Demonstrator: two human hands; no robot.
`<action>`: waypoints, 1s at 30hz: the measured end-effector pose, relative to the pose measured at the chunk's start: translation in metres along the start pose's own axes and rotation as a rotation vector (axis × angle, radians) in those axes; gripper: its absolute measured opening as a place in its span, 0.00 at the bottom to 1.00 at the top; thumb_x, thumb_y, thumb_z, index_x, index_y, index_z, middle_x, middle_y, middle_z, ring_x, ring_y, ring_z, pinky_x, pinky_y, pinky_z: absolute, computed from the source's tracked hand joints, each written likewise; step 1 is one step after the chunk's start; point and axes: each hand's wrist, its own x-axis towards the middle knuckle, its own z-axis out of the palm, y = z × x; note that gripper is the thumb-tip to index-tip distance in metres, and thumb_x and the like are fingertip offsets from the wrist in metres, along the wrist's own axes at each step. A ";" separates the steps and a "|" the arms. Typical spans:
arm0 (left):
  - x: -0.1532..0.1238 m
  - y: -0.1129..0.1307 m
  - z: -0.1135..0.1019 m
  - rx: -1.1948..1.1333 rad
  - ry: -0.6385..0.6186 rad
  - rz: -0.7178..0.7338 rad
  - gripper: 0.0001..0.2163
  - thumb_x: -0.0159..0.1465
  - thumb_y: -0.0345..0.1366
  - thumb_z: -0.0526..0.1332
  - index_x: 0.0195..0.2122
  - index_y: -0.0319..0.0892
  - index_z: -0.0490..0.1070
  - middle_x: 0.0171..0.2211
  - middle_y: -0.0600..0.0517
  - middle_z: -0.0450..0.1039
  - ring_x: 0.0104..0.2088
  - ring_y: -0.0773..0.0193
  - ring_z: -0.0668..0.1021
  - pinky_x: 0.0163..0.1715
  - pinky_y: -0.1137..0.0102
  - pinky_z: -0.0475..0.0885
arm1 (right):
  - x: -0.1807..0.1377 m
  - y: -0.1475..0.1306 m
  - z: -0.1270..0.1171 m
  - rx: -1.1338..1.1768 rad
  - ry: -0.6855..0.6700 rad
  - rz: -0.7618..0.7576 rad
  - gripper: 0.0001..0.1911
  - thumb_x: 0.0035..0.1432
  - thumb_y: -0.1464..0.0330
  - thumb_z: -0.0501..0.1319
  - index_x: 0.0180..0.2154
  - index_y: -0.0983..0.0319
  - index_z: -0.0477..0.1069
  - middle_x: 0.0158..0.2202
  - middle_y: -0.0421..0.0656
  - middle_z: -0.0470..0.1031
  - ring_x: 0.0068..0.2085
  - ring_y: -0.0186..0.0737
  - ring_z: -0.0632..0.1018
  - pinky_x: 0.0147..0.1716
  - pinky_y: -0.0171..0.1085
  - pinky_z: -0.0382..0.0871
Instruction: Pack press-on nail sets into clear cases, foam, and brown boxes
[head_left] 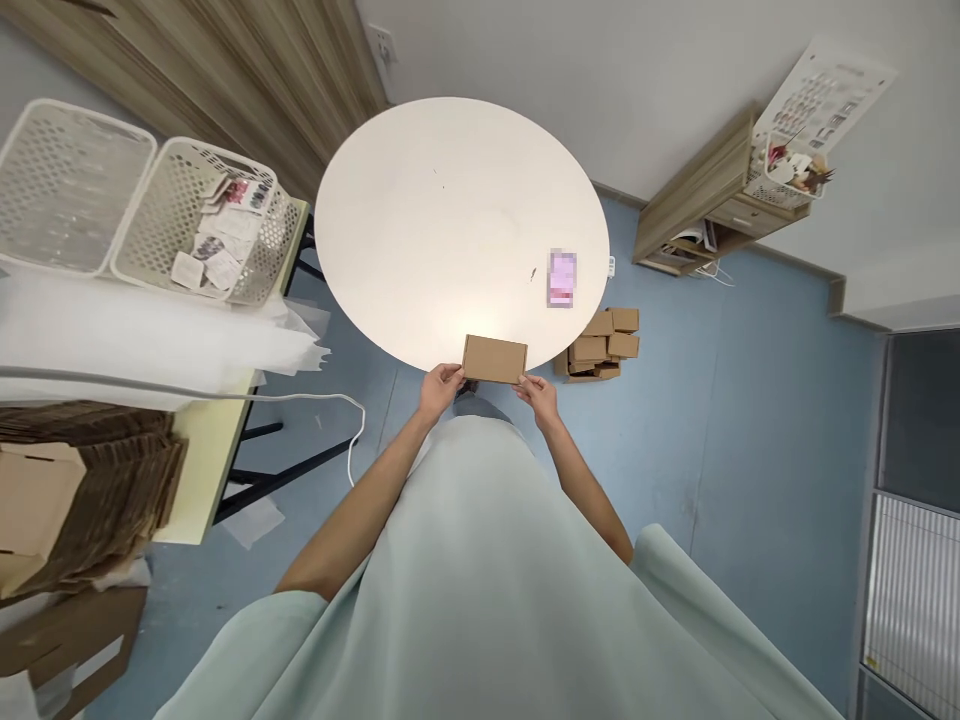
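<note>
A small brown cardboard box (494, 359) with its lid closed is at the near edge of the round white table (442, 230). My left hand (441, 388) pinches its left end between thumb and fingers. At its lower right corner, my right hand (538, 394) grips the box the same way. Whether the box rests on the table edge or is held just above it, I cannot tell. To the right on the tabletop lies a pink rectangular item (561, 278), blurred out.
Several brown boxes (600, 345) are piled low at the table's right. On the left side table (202, 470) are white plastic baskets (135, 230), white wrapping sheets (142, 330), a grey cable and flattened cardboard (127, 480). A wooden cabinet (705, 200) stands by the wall.
</note>
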 end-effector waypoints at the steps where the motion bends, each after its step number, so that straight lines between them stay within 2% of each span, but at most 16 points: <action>1: -0.007 -0.006 0.009 -0.011 -0.005 0.000 0.13 0.67 0.43 0.69 0.46 0.39 0.76 0.49 0.39 0.85 0.47 0.53 0.87 0.57 0.52 0.83 | -0.005 0.002 -0.012 0.001 0.009 -0.011 0.17 0.56 0.61 0.79 0.40 0.60 0.76 0.41 0.46 0.87 0.43 0.43 0.89 0.46 0.40 0.85; 7: -0.051 -0.038 0.079 0.004 -0.080 -0.018 0.10 0.66 0.40 0.67 0.45 0.41 0.75 0.49 0.39 0.85 0.46 0.53 0.87 0.55 0.54 0.83 | -0.044 0.021 -0.097 -0.013 0.112 -0.047 0.19 0.56 0.60 0.79 0.41 0.61 0.76 0.42 0.47 0.87 0.45 0.45 0.90 0.50 0.42 0.85; 12: -0.078 -0.047 0.134 0.111 -0.171 0.011 0.10 0.65 0.39 0.66 0.45 0.42 0.76 0.51 0.41 0.85 0.47 0.53 0.87 0.57 0.55 0.81 | -0.074 0.035 -0.165 0.036 0.203 -0.047 0.22 0.53 0.59 0.81 0.42 0.61 0.77 0.43 0.48 0.87 0.45 0.45 0.90 0.49 0.41 0.85; 16: -0.088 -0.052 0.167 0.225 -0.254 0.082 0.14 0.67 0.39 0.65 0.52 0.40 0.78 0.56 0.41 0.83 0.50 0.52 0.87 0.60 0.56 0.78 | -0.079 0.035 -0.206 0.082 0.235 -0.047 0.24 0.50 0.57 0.82 0.41 0.61 0.77 0.42 0.47 0.87 0.45 0.45 0.89 0.49 0.41 0.85; 20: -0.082 -0.055 0.199 0.331 -0.327 0.099 0.20 0.67 0.40 0.65 0.57 0.39 0.79 0.58 0.40 0.83 0.51 0.50 0.86 0.59 0.57 0.78 | -0.060 0.025 -0.242 0.089 0.223 -0.058 0.23 0.50 0.57 0.81 0.42 0.61 0.78 0.41 0.46 0.87 0.44 0.45 0.89 0.47 0.40 0.84; 23: -0.069 -0.051 0.232 0.405 -0.336 0.081 0.21 0.66 0.40 0.66 0.58 0.40 0.79 0.57 0.40 0.84 0.51 0.49 0.86 0.59 0.57 0.78 | -0.036 0.012 -0.267 0.069 0.207 -0.075 0.23 0.50 0.56 0.80 0.42 0.61 0.78 0.40 0.46 0.87 0.43 0.44 0.88 0.46 0.40 0.82; 30: -0.040 -0.025 0.338 0.438 -0.299 0.038 0.19 0.66 0.38 0.63 0.57 0.38 0.80 0.55 0.40 0.85 0.52 0.51 0.86 0.59 0.59 0.78 | 0.034 -0.032 -0.344 0.020 0.171 -0.037 0.22 0.51 0.56 0.79 0.41 0.60 0.76 0.42 0.47 0.87 0.43 0.45 0.87 0.46 0.42 0.81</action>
